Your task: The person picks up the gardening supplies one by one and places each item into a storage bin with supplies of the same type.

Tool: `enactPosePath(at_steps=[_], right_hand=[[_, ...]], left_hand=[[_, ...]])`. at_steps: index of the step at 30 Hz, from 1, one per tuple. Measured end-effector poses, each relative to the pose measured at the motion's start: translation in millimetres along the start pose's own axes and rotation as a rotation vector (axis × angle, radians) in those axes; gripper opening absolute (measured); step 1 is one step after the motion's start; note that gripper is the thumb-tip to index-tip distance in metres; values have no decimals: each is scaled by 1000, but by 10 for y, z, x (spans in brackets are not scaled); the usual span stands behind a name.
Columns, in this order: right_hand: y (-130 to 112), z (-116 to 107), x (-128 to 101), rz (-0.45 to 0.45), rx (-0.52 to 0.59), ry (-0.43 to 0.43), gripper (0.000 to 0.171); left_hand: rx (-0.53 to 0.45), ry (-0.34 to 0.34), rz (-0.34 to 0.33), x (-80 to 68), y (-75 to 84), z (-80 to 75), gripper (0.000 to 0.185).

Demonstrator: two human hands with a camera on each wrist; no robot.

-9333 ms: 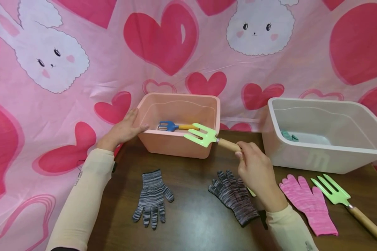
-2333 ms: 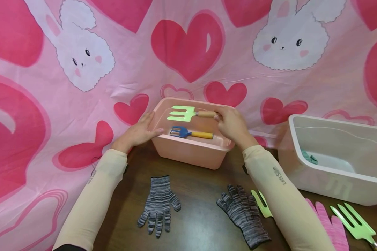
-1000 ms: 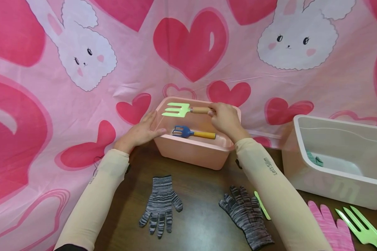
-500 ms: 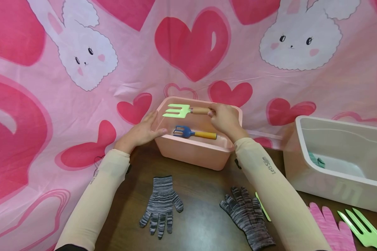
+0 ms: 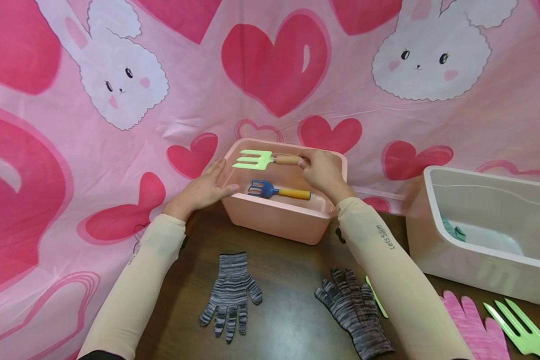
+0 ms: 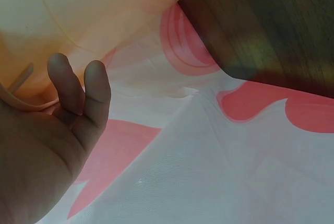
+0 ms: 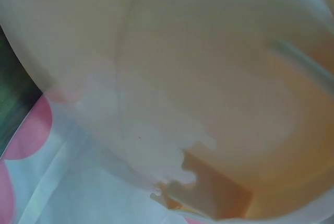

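Note:
My left hand (image 5: 197,194) rests at the left corner of a pink plastic bin (image 5: 274,222), its thumb laid over the front rim and its fingers along the left side. In the left wrist view, two fingers (image 6: 96,96) show outside the bin wall. My right hand (image 5: 322,170) grips the wooden handle of a green three-tined hand fork (image 5: 257,159), held level over the back of the bin with its tines pointing left. Below it, on the bin floor, lies a blue hand fork (image 5: 270,190) with a yellow handle. The right wrist view mostly shows blurred bin wall.
A grey striped glove (image 5: 231,295) and a dark striped glove (image 5: 353,310) lie on the brown table (image 5: 283,295). At right are a pink glove (image 5: 474,325), another green fork (image 5: 519,327) and a white bin (image 5: 472,265) holding something teal (image 5: 454,230). A patterned pink cloth (image 5: 189,75) hangs behind.
My right hand has carried the green fork from in front of the pink bin's right corner to over its inside. During the last second it stays almost still; the left hand keeps its place.

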State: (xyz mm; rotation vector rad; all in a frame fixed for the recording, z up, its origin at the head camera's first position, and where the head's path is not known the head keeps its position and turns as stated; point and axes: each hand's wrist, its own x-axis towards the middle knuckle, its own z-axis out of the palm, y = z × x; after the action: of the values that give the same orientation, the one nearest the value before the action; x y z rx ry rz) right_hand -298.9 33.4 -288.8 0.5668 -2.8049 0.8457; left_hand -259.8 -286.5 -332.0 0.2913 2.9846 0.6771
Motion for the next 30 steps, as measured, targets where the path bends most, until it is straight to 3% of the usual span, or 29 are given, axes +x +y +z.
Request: enactPosePath(at_steps=[13, 19, 25, 30], right_hand=[[12, 53, 12, 18, 42, -22, 24], [21, 95, 14, -15, 54, -21, 22], [20, 115, -7, 43, 91, -156, 42], [39, 112, -13, 38, 53, -205, 55]], left_hand=[[-12, 4, 10, 5, -4, -1, 105], [-23, 2, 0, 4, -8, 1, 111], [-33, 9, -8, 4, -10, 7, 109], [-39, 9, -14, -2, -5, 6, 113]])
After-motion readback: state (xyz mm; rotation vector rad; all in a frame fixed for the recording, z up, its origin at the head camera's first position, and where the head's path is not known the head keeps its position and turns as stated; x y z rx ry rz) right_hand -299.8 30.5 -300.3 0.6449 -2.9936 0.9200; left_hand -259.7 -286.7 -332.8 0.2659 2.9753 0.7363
